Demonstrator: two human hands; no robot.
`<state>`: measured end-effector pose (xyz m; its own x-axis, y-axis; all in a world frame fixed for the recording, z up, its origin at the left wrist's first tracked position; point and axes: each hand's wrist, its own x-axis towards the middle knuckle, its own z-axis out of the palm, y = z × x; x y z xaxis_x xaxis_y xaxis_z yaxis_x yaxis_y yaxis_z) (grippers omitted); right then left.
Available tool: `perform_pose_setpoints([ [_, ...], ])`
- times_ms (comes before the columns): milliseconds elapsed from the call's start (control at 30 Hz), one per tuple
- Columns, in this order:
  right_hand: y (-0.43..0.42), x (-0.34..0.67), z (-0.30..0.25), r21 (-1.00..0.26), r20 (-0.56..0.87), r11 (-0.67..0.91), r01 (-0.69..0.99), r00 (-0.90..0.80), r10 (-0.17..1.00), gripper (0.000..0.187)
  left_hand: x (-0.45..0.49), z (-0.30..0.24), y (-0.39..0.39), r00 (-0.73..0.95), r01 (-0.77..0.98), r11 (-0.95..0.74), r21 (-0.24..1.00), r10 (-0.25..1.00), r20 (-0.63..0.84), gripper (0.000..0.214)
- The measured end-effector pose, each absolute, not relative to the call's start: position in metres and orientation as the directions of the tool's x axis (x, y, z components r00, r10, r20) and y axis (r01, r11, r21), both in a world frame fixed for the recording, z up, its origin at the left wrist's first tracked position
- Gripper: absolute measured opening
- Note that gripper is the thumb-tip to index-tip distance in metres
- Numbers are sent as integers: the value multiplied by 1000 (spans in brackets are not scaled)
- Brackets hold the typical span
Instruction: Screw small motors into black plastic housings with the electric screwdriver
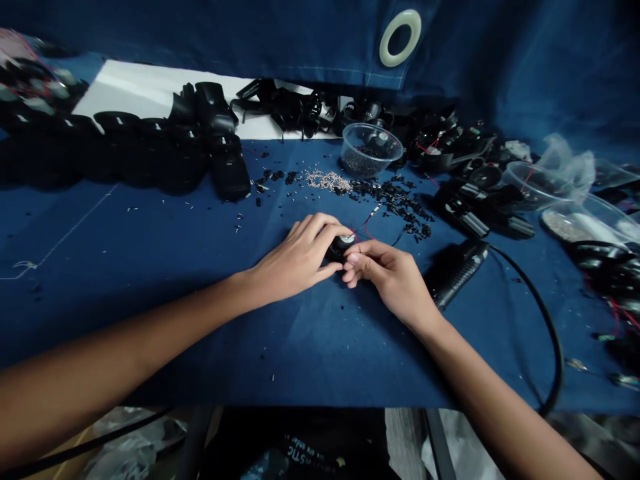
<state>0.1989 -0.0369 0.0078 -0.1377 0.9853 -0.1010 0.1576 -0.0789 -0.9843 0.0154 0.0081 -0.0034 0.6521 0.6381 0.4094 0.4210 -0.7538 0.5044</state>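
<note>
My left hand [300,257] and my right hand [385,270] meet at the middle of the blue cloth. Between them they pinch a small round black component [339,249], with a silvery centre and thin red and black wires [367,227] running up and to the right. My fingers hide most of the component. A black corded power screwdriver [457,272] lies just right of my right hand, not touching it. Its black cord [545,313] curves toward the front edge.
Loose silver screws [327,180] and black plastic bits [395,200] are scattered ahead of my hands. Clear plastic bowls [370,150] hold small parts. Stacked black plastic housings [215,133] line the back left, with more wired black parts [480,207] at the back right.
</note>
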Motion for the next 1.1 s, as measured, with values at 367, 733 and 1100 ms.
perform_pose_setpoints([
  [367,-38,200,4,-946,-19,21,323,-120,993,20,14,-4,9,671,427,-759,492,631,390,43],
  [733,-32,197,1,-709,275,260,656,-83,958,12,14,-6,9,687,429,-758,491,627,366,50],
  [1100,-36,196,4,-586,320,323,743,-153,935,9,13,-7,10,685,414,-759,502,623,378,49],
])
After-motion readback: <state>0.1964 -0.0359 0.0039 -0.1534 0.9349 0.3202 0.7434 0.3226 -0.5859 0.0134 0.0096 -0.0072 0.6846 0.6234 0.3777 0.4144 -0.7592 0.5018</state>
